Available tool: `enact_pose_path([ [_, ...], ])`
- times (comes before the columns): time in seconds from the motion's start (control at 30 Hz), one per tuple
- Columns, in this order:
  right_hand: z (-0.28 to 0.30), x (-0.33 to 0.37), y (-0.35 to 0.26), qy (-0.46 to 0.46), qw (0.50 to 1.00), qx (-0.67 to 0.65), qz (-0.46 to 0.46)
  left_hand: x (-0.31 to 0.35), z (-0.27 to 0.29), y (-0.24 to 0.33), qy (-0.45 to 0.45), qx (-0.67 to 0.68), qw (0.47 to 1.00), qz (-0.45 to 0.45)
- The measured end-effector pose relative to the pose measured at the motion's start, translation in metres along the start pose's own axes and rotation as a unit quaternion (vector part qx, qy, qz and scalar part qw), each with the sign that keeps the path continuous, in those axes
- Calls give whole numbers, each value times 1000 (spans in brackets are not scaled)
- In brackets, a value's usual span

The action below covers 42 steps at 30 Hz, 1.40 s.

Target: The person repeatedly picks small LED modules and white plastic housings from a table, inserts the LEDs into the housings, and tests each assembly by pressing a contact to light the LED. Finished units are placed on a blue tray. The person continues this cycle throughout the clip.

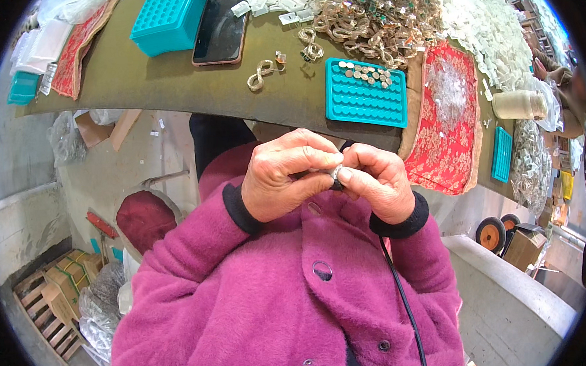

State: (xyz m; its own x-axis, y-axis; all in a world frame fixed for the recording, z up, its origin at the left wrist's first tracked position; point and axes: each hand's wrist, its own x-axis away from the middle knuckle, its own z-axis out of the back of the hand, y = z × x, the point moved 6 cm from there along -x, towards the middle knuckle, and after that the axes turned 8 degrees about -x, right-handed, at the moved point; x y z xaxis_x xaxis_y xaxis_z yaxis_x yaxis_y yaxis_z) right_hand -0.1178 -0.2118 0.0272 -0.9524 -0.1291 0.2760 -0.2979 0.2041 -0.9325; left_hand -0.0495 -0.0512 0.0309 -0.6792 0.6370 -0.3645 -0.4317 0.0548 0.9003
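Close in front of my chest, my left hand point(289, 170) and my right hand point(377, 178) meet fingertip to fingertip. Between the pinched thumbs and fingers is a small whitish piece point(336, 173), mostly covered, so its kind is hidden. Beyond the hands, a teal tray point(365, 105) with rows of round pockets lies at the table's edge; several silver button cells point(371, 77) sit in its far rows. A coiled clear wire with a small board point(265, 72) lies alone to the left of the tray, and another coil point(310, 44) lies behind it.
A phone point(220, 28) lies beside a teal pocketed box point(168, 20). Heaped wire coils point(384, 19) and clear plastic cases point(490, 27) fill the table's far right. A red patterned cloth point(442, 148) hangs over the edge. Near my right wrist hangs a black cable point(399, 283).
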Motion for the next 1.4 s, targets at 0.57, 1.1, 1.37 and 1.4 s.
enact_pose_path([
  [0.57, -3, 3, 6, 13, 999, -36, -39, 5, -2, -15, -38, 90, 992, 81],
  [1.1, -4, 1, 3, 19, 999, -25, -22, 1, 0, -6, -25, 71, 996, 49],
  [1.37, 4, 13, 36, -66, 995, 79, 16, 21, 18, -28, -47, 43, 989, 134],
  [1.4, 8, 15, 46, -48, 990, 131, 36, 26, 18, -37, 6, 208, 963, 170],
])
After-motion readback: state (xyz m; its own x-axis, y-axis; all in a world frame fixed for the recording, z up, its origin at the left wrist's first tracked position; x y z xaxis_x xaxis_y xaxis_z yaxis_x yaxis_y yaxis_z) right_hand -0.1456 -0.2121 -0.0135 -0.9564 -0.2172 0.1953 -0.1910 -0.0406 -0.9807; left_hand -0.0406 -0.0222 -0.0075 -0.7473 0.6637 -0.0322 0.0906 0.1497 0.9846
